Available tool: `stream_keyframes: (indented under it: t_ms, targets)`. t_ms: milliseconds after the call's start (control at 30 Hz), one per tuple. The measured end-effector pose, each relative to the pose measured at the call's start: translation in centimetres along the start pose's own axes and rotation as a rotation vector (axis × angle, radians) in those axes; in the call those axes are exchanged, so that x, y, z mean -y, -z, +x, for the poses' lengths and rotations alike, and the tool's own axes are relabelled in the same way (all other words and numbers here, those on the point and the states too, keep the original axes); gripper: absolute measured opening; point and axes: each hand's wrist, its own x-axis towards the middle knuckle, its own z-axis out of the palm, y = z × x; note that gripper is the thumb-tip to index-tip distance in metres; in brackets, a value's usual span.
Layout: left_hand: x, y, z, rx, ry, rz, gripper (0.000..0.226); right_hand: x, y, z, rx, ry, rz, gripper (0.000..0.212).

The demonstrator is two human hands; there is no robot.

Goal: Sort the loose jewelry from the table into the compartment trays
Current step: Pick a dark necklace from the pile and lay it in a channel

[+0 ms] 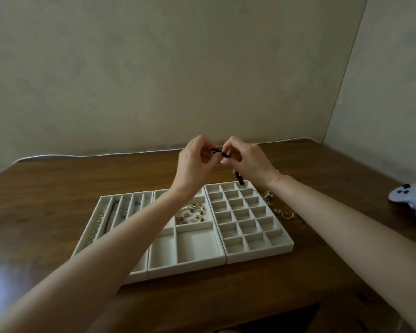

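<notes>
Wooden table [58, 188], right hand [250, 162] half-hiding dark strap [240, 180]

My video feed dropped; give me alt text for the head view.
The left hand and right hand pinch a dark strap above three pale trays on a wooden table. A beaded bracelet lies in the middle tray, loose gold jewelry beside the right tray.

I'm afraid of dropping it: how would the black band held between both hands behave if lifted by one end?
Probably floppy: the thin black band droops below the right hand rather than sticking out. Likely light: fingertip pinches from it and the left hand seem to carry it.
</notes>
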Motion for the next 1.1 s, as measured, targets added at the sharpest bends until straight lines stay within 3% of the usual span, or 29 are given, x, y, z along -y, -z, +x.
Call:
stream_keyframes:
  t_ms: [200,433,600,700,1100]
  targets:
    - [1.8,5.5,-0.6,-0.108,0.129,0.132,0.017,-1.4,-2.5,0.8,0.113,-0.290,0.095,0.005]
    - [3.6,9.9,-3.4,0.359,0.399,0.423,0.010,0.2,-5.7,2.2,0.147,-0.404,0.299,0.009]
    - [2.7,12.3,-4.9,0.582,0.367,0.702,0.017,3.1,-8.1,4.0,0.222,-0.330,0.395,0.013]
    - [1.7,13.1,-6.1,0.735,0.323,0.744,0.026,5.1,-9.8,4.8,0.279,-0.283,0.464,0.011]
    - [0.8,13.9,-8.0,0.971,0.278,0.665,0.021,8.7,-12.1,5.6,0.553,-0.271,0.648,0.015]
